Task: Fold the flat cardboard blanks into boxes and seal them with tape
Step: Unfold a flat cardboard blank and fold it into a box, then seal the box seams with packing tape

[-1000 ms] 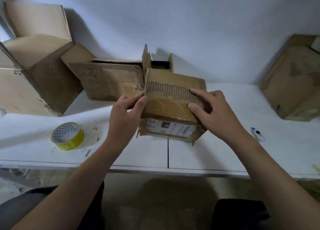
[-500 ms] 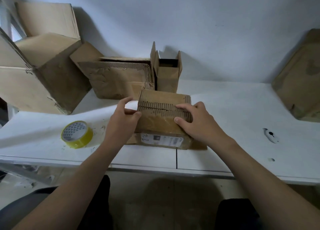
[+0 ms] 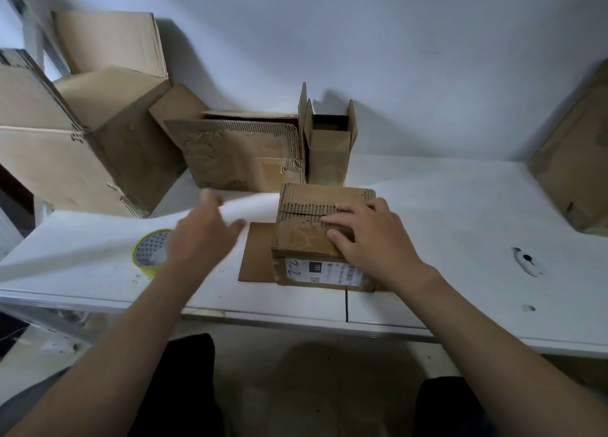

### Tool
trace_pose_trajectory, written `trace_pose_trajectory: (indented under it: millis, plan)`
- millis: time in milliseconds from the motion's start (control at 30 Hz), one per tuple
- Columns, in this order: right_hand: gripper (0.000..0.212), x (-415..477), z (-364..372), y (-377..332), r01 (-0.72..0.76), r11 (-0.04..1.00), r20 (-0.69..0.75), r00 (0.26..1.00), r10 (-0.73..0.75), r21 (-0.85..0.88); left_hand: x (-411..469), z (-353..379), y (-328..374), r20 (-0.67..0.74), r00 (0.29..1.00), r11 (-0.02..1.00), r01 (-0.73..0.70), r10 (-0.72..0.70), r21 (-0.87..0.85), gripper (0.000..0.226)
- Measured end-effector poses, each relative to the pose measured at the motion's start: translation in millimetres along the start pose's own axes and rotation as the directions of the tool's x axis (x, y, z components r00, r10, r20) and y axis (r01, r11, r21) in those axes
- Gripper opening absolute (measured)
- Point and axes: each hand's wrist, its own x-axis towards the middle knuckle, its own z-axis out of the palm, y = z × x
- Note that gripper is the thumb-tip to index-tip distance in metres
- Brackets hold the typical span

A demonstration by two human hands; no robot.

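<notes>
Nearest: front edge of the white table (image 3: 460, 206), with a dark seam (image 3: 346, 305) running back from the edge to the front of the task box.

Mid-table, left to right:
- Yellow tape roll (image 3: 149, 252), flat on the table, its right part hidden behind the left hand.
- Left hand (image 3: 200, 239), motion-blurred, fingers spread, holding nothing, raised above the table and apart from the box.
- Cardboard box (image 3: 306, 239), on the table near the front edge, just right of centre.
- Right hand (image 3: 365, 239), laid flat on the box top, fingers extended across the flap seam, pressing down; not curled round anything.
- Small white tool (image 3: 528, 262), well to the right, clear of the box; type not discernible.

Box condition: top flaps folded shut, with torn facing and exposed corrugation along the seam. One side flap (image 3: 258, 255) unfolded, flat on the table to the left. White printed label (image 3: 325, 270) on the front face, with handwritten marks at its left end.

Behind, against the wall:
- Small upright box (image 3: 329, 150), top flaps open, directly behind the task box.
- Torn, worn carton (image 3: 240, 153), just left of it, touching.
- Large cartons (image 3: 82, 140), stacked at far left.
- More cardboard (image 3: 572, 160), leaning at far right.
</notes>
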Motion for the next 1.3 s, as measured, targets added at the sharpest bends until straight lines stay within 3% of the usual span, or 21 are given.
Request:
trace_pose_trajectory:
  millis: [100,167,233,433,567,667,767,867,1033,1167,1300]
  plan:
    - [0.034,0,1,-3,-0.027,0.999,-0.038,0.999,0.026,-0.021,10,-8,-51,0.079,0.974,0.901,0.164,-0.212,0.401,0.041]
    - [0.033,1,3,-8,-0.023,0.996,-0.079,0.997,0.017,-0.085,12,-1,-71,0.193,0.942,0.858,0.148,-0.273,0.492,0.032]
    - [0.033,2,4,-13,-0.026,0.993,-0.098,0.995,0.015,-0.119,9,4,-79,0.263,0.934,0.877,0.094,-0.241,0.471,0.025]
    - [0.031,3,4,-14,-0.027,0.999,-0.048,0.998,0.029,0.039,9,-11,-54,0.196,0.978,0.968,0.027,-0.078,0.25,0.033]
    - [0.029,5,-3,-8,-0.009,0.991,-0.035,0.999,0.014,0.134,9,-40,1,0.057,0.996,0.972,-0.059,0.074,-0.227,0.037]
    - [0.047,7,-4,2,-0.04,0.957,-0.032,0.998,0.051,0.286,2,-54,48,0.032,0.983,0.753,-0.119,0.182,-0.648,0.041]
    - [0.075,7,-6,6,-0.1,0.909,-0.02,0.993,0.118,0.405,1,-46,81,0.211,0.946,0.468,0.074,0.247,-0.881,0.037]
    - [0.082,10,-7,10,-0.095,0.874,-0.12,0.978,0.172,0.477,8,-25,97,0.344,0.9,0.245,0.281,0.269,-0.928,0.035]
    - [0.08,25,-13,20,-0.038,0.85,-0.248,0.949,0.195,0.525,28,3,103,0.505,0.845,0.034,0.507,0.174,-0.861,0.034]
    - [0.028,38,-14,17,0.07,0.88,-0.285,0.955,0.076,0.47,33,13,99,0.518,0.842,0.079,0.512,0.148,-0.855,0.033]
    - [0.015,43,-22,8,0.081,0.891,-0.288,0.956,0.058,0.447,26,19,95,0.428,0.893,0.243,0.389,0.136,-0.889,0.031]
